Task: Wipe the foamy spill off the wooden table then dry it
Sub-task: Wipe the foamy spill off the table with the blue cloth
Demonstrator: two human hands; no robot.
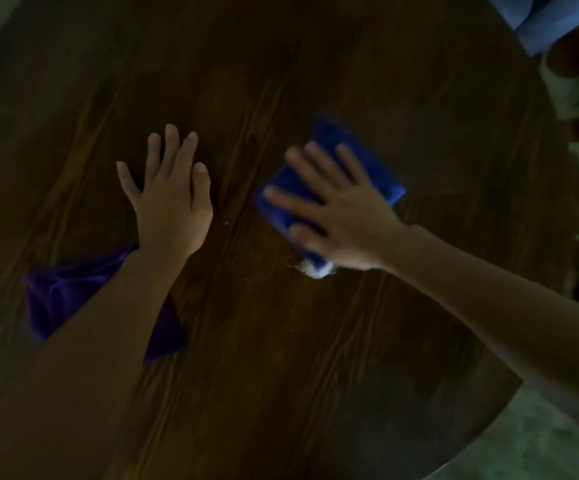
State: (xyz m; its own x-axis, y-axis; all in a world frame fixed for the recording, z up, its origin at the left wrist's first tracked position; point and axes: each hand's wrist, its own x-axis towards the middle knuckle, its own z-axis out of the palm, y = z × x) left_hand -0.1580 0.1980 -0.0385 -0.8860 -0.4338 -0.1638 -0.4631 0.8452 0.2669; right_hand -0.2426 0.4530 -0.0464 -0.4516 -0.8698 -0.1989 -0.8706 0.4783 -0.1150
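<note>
A dark wooden table (281,358) fills the view. My right hand (340,216) presses flat, fingers spread, on a folded blue cloth (367,161) right of centre; hand and cloth are motion-blurred. A small patch of white foam (314,270) shows at the cloth's near edge, under my wrist. My left hand (172,199) lies flat on the bare wood to the left, fingers apart, holding nothing. A crumpled purple cloth (63,296) rests on the table beneath my left forearm, partly hidden by it.
The table's curved edge (509,407) runs along the lower right, with pale greenish floor (540,445) beyond. A light blue fabric (551,19) sits at the top right corner. A few tiny specks dot the wood near the foam.
</note>
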